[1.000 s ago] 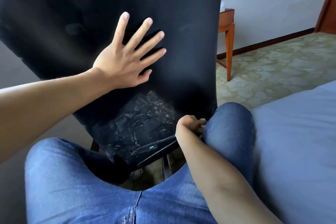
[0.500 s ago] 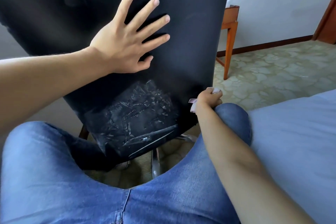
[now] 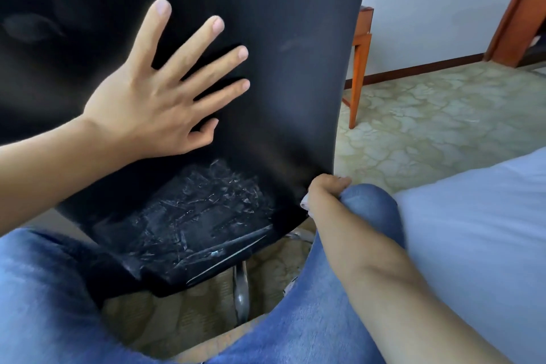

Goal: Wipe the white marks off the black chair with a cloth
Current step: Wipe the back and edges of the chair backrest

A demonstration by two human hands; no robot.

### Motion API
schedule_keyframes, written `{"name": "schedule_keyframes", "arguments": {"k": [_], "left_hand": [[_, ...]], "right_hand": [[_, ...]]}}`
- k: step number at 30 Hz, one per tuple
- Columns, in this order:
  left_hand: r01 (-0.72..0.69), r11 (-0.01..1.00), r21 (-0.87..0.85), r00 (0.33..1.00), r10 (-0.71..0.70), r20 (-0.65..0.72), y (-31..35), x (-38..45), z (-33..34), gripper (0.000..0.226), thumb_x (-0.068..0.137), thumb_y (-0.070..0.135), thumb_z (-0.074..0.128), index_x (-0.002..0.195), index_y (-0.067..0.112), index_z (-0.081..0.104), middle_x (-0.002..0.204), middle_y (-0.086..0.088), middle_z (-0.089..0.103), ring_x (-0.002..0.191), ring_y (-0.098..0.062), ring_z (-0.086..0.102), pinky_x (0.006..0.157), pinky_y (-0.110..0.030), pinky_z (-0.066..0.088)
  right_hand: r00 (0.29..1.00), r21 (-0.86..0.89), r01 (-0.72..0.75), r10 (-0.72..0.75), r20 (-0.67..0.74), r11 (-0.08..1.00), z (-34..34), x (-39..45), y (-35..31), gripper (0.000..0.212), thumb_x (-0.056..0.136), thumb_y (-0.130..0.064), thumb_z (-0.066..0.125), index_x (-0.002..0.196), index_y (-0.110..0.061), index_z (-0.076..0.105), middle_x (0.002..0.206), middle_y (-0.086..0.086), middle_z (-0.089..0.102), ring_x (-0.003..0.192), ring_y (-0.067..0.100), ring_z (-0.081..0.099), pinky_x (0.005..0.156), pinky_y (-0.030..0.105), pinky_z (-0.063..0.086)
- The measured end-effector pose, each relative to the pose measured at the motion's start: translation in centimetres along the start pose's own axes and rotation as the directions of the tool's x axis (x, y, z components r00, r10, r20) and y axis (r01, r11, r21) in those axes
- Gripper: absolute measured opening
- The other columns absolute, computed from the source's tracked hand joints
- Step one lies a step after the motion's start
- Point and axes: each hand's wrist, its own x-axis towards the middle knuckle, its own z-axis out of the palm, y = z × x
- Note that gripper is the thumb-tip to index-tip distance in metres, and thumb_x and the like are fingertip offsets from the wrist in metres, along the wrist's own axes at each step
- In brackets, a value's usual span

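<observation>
The black chair (image 3: 295, 68) is seen from behind, its back held between two knees in blue jeans (image 3: 366, 204); the left hand (image 3: 153, 103) is laid flat on the back with fingers spread; white marks (image 3: 189, 216) are spread over the lower part, below that hand; the right hand (image 3: 323, 193) is curled round a pale cloth (image 3: 305, 203) at the chair's lower right edge, just beside the right knee.

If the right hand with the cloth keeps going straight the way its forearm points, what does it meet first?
Most likely the lower right edge of the black chair: the right hand, gripping the cloth, is already beside it. Depth is unclear, so whether they touch cannot be told.
</observation>
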Motion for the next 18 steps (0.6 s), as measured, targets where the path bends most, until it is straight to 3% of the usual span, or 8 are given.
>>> {"name": "schedule_keyframes", "arguments": {"k": [3,6,9,11,12,13,16,18], "left_hand": [[-0.005,0.999,0.042,1.000,0.006,-0.011,0.0,0.2,0.2,0.068,0.106,0.048,0.031,0.166,0.017,0.023,0.173,-0.016,0.016,0.158,-0.047,0.012,0.117,-0.078,0.009],[-0.012,0.997,0.080,1.000,0.012,-0.004,0.2,0.2,-0.2,0.067,0.107,0.048,0.027,0.166,0.017,0.022,0.173,-0.017,0.015,0.158,-0.048,0.010,0.117,-0.079,0.013],[-0.007,0.996,0.094,1.000,0.005,0.021,0.3,-0.2,-1.3,0.065,0.108,0.048,0.025,0.166,0.020,0.023,0.174,-0.014,0.014,0.159,-0.047,0.006,0.120,-0.077,0.008],[-0.011,0.999,0.034,0.999,0.009,0.046,-0.1,-0.4,-2.0,0.063,0.107,0.045,0.028,0.165,0.021,0.029,0.174,-0.012,0.016,0.160,-0.044,0.004,0.123,-0.073,0.003],[-0.006,1.000,-0.002,0.998,0.006,0.062,-0.6,-1.2,-2.4,0.061,0.106,0.042,0.029,0.164,0.021,0.031,0.174,-0.011,0.016,0.160,-0.042,0.004,0.123,-0.072,0.001],[0.000,1.000,-0.026,0.997,0.002,0.071,-1.1,-2.1,-2.8,0.060,0.106,0.039,0.028,0.164,0.021,0.031,0.174,-0.010,0.016,0.161,-0.040,0.004,0.124,-0.072,0.000],[0.061,0.998,-0.022,0.995,-0.059,0.075,-2.3,-7.1,-2.9,0.062,0.106,0.039,0.029,0.167,0.024,0.023,0.175,-0.009,0.010,0.161,-0.037,0.005,0.121,-0.075,-0.002],[0.094,0.996,0.010,0.993,-0.094,0.070,-2.4,-10.0,-2.6,0.065,0.106,0.043,0.031,0.167,0.027,0.018,0.175,-0.010,0.009,0.161,-0.039,0.009,0.119,-0.077,-0.001]], "right_hand": [[0.916,-0.158,0.386,-0.398,-0.052,0.909,0.2,-4.1,-1.6,0.037,0.099,-0.028,0.046,0.135,-0.030,0.052,0.139,0.008,0.042,0.118,0.033,0.049,0.098,0.041,0.043],[0.575,-0.093,0.815,-0.818,0.010,0.571,-0.1,-9.0,-4.1,0.048,0.096,-0.020,0.055,0.144,-0.023,0.054,0.139,0.009,0.040,0.120,0.027,0.049,0.099,0.028,0.040],[0.195,-0.020,0.981,-0.978,0.073,0.195,-0.9,-14.1,-4.7,0.056,0.096,-0.012,0.061,0.149,-0.009,0.045,0.142,0.019,0.040,0.125,0.032,0.049,0.106,0.029,0.042],[0.092,0.038,0.994,-0.986,0.140,0.098,-1.0,-16.3,-4.1,0.059,0.095,-0.012,0.062,0.148,-0.004,0.037,0.145,0.020,0.039,0.128,0.033,0.049,0.108,0.032,0.042],[0.109,0.035,0.993,-0.984,0.139,0.115,-1.0,-17.0,-3.9,0.057,0.096,-0.015,0.062,0.146,-0.005,0.036,0.144,0.018,0.042,0.126,0.032,0.052,0.105,0.031,0.045],[0.201,0.022,0.978,-0.972,0.124,0.206,-1.0,-17.1,-3.9,0.054,0.100,-0.022,0.060,0.145,-0.007,0.036,0.142,0.016,0.047,0.122,0.031,0.056,0.098,0.031,0.049],[0.667,0.036,0.744,-0.745,0.024,0.667,-1.3,-17.2,-4.3,0.054,0.107,-0.036,0.050,0.152,-0.012,0.033,0.146,0.011,0.052,0.115,0.035,0.063,0.077,0.028,0.043],[0.726,0.029,0.688,-0.688,-0.009,0.725,-1.2,-18.5,-3.8,0.054,0.108,-0.038,0.048,0.152,-0.011,0.033,0.143,0.010,0.056,0.110,0.034,0.064,0.071,0.025,0.038]]}}
